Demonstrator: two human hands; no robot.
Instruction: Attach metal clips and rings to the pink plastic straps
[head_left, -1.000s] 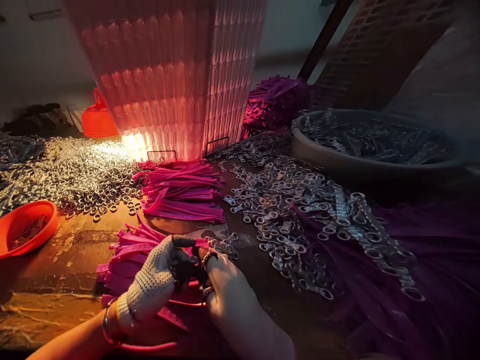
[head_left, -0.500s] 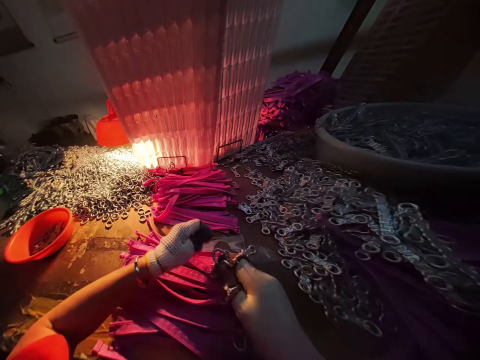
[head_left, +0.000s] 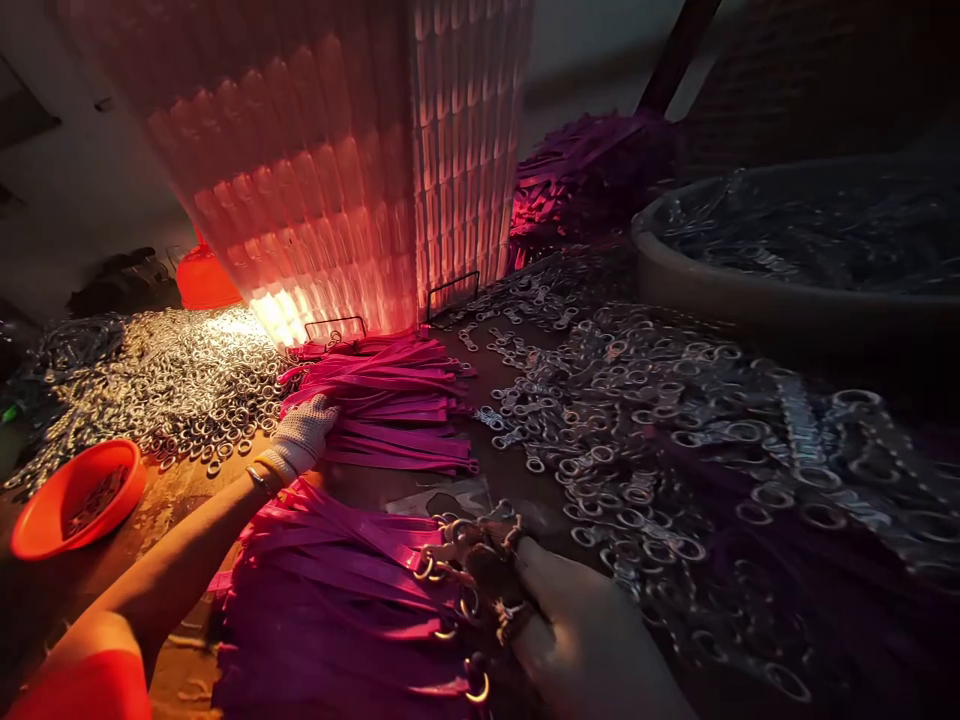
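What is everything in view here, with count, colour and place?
Strap stack: one, magenta, mid-table, under the left hand.
Strap pile: one, magenta, near edge.
Ring heap: many, silver, left.
Clasp heap: many, silver, right.
Bowl: one, orange, far left.
Basin: one, grey, right rear.
Basket: one, pink, lit, rear centre.
Left hand: white glove, on the strap stack.
Right hand: bare, holding ringed clasps.

Dim room here, warm glow spilling from under a tall pink woven plastic basket (head_left: 337, 170); worn brown wooden table (head_left: 180, 495), pale wall (head_left: 82, 190) behind.
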